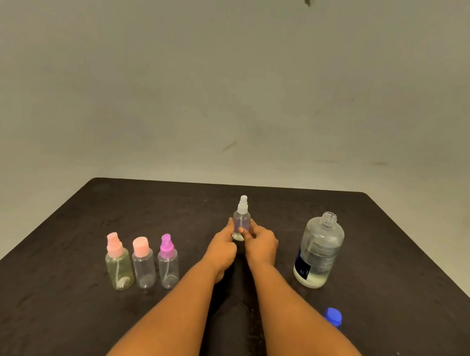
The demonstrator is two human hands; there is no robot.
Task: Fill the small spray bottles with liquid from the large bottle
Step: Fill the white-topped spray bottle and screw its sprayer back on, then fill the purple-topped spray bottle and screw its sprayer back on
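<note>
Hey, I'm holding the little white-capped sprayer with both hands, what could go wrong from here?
The large bottle stands uncapped close to your right hand; a bump could tip it and spill what's left. The blue cap lies beside your right forearm; a sweep of that arm might knock it away.

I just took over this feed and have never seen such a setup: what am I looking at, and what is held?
No machine here: a person works with bare hands. The one picture comes from a camera on their head, looking forward and down. On the dark table, at left, stand a yellowish bottle, a pink-capped bottle and a purple-topped bottle. To the right stands the large bottle, open, its blue cap lying nearer the person. The left hand and right hand together hold a white-topped bottle upright in the middle.
</note>
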